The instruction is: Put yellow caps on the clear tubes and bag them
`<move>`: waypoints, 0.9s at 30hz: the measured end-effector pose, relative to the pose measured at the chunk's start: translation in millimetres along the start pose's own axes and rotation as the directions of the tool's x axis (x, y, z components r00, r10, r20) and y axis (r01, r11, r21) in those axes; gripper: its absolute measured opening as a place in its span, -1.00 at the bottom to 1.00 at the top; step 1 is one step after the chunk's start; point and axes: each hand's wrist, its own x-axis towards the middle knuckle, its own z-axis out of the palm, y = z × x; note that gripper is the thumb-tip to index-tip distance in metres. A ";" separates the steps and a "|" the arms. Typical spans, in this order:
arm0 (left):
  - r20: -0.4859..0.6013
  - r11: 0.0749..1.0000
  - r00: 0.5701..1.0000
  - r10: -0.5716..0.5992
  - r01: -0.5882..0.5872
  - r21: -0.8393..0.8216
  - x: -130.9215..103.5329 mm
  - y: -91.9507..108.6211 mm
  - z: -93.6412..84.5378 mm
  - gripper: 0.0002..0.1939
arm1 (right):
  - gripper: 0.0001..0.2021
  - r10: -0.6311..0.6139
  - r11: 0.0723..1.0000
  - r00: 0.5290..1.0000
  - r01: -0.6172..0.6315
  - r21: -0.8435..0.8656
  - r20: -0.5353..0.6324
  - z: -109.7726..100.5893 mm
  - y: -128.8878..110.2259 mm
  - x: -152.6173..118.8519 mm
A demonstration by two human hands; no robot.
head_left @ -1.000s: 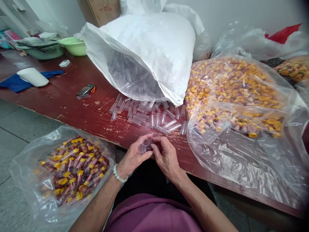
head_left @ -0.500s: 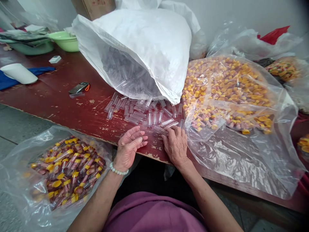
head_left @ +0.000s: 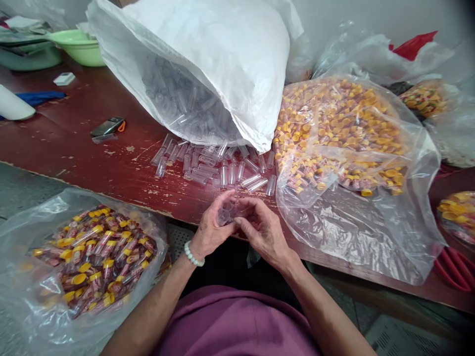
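My left hand (head_left: 215, 222), with a bead bracelet at the wrist, curls around several clear tubes (head_left: 227, 211) at the table's front edge. Against it is my right hand (head_left: 261, 230), its bent fingers closed on the right side of the same clear tubes. Just beyond both hands lies a loose pile of empty clear tubes (head_left: 208, 165). They spill from the mouth of a large white sack (head_left: 237, 64). To the right, a clear bag (head_left: 334, 133) holds many yellow-capped tubes. Another bag of yellow-capped tubes (head_left: 107, 262) sits low at the left.
A dark device with an orange loop (head_left: 107, 127) lies on the red table (head_left: 67, 148). Green basins (head_left: 83, 49), a white roll (head_left: 15, 104) and a small white box (head_left: 64, 78) are at the back left. Red handles (head_left: 454, 269) show at the right edge.
My right hand has left the edge of the tube pile and met my left hand. Both now close around clear tubes. The view has shifted slightly to the right.
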 end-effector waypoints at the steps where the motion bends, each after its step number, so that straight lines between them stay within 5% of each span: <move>1: -0.037 0.999 0.999 0.026 -0.025 0.028 0.7 -1.7 3.7 -0.29 | -0.64 0.036 0.998 0.999 -0.036 0.049 0.011 1.0 0.9 -0.6; 4: -0.173 0.993 0.982 0.077 -0.060 0.101 3.3 -3.6 11.9 -0.37 | -0.70 0.058 0.994 0.997 -0.062 0.092 0.045 -3.1 9.6 3.9; 7: -0.289 0.999 0.957 0.027 -0.016 0.041 5.7 0.1 13.3 -0.46 | -0.82 -0.021 0.974 0.999 0.011 -0.226 -0.046 -16.7 28.1 21.5; 11: -0.315 0.995 0.947 -0.057 0.027 -0.099 6.2 4.7 8.9 -0.44 | -0.71 -0.153 0.660 0.988 0.108 -0.743 0.007 -30.7 53.0 48.1; 14: -0.288 0.987 0.953 -0.099 0.056 -0.153 5.8 3.4 6.8 -0.52 | -0.70 -0.134 0.494 0.988 0.131 -0.860 0.073 -32.8 59.8 56.2; 18: -0.275 0.972 0.948 -0.161 0.103 -0.213 6.8 1.1 9.0 -0.54 | -0.75 -0.120 0.398 0.989 0.123 -0.909 0.082 -37.1 58.1 57.2; 23: -0.270 0.967 0.951 -0.150 0.085 -0.239 10.7 1.6 14.0 -0.50 | -0.79 -0.151 0.487 0.988 0.110 -0.866 0.041 -36.6 49.2 49.0; 27: -0.273 0.980 0.958 -0.090 0.036 -0.198 12.4 1.6 14.8 -0.51 | -0.81 -0.162 0.816 0.980 0.068 -0.574 -0.113 -11.6 36.7 27.5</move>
